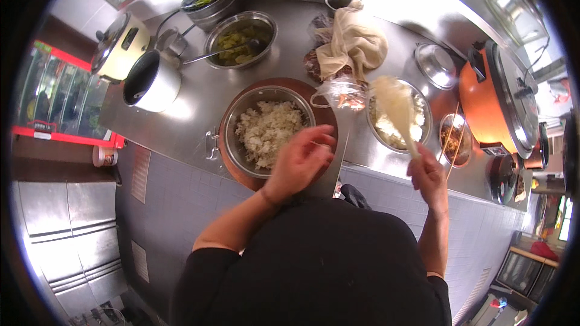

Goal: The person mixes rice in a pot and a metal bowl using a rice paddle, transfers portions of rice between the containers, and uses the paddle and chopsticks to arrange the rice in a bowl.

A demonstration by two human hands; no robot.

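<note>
My right hand (428, 176) grips the handle of a pale rice paddle (396, 104). Its blade is blurred and tilts up over a metal bowl (374, 134) of white food, probably rice. Over the right rim of a large metal basin (231, 145) hangs my left hand (301, 156), blurred, fingers bent and apart. Cooked white rice (269, 129) is heaped in that basin, which stands on a round reddish-brown board (326, 122). The hand hides part of the rice and rim, and I cannot tell whether it touches them.
Behind lie a beige cloth (355, 45) and a clear plastic bag (342, 93). A pot of greens (242, 38) with a ladle stands back left, near a white pot (156, 86). At right are an orange cooker (487, 95) and a small bowl (455, 140) with chopsticks (448, 138) across it.
</note>
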